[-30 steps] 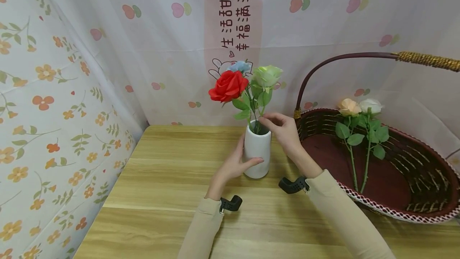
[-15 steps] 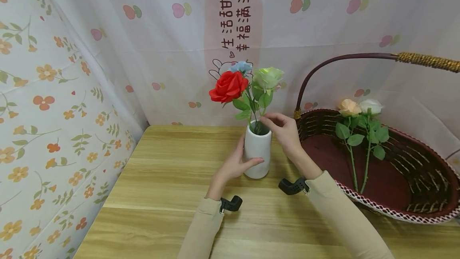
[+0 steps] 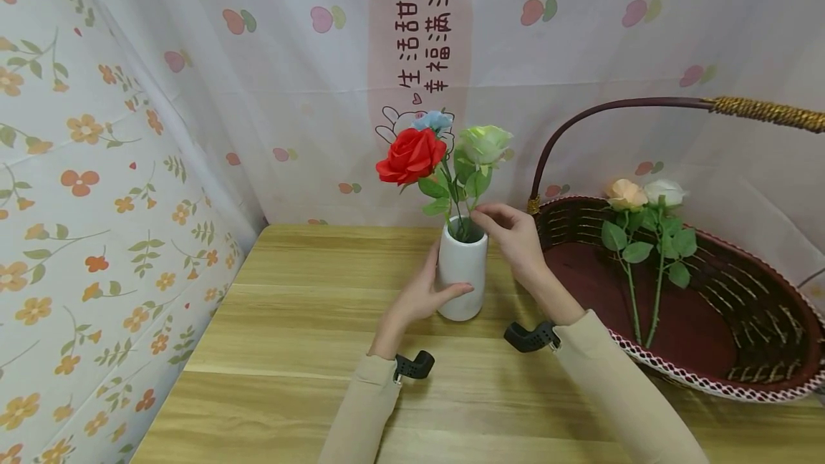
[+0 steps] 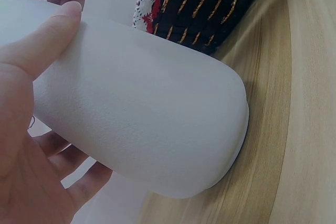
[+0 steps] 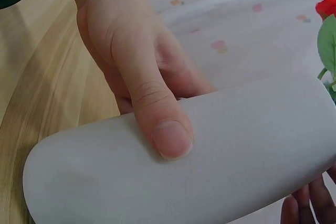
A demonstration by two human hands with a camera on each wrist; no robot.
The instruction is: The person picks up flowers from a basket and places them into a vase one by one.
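Note:
A white vase (image 3: pixel 461 278) stands upright on the wooden table. My left hand (image 3: pixel 415 298) grips its side, with the thumb (image 4: pixel 50 40) across the front and the other fingers behind. At the vase's mouth, my right hand (image 3: pixel 515 238) pinches the stem of a pale green rose (image 3: pixel 485 145) with thumb and index finger. A red rose (image 3: pixel 411 156) and a light blue flower (image 3: pixel 432 121) also rise from the vase. Stem ends inside it are mostly hidden. Only the curled fingertips (image 5: pixel 307 203) of my right hand show in the right wrist view.
To the right stands a dark red woven basket (image 3: pixel 773 278) with a tall arched handle (image 3: pixel 619 100). Inside it lie a peach rose (image 3: pixel 626 194) and a white rose (image 3: pixel 666 192). Patterned cloth (image 3: pixel 296 113) hangs behind the table (image 3: pixel 303 349), and floral cloth (image 3: pixel 97 235) hangs at left.
My right hand has shifted slightly right, and the green rose has leaned right and a little lower with it. The left hand and the vase have stayed in place.

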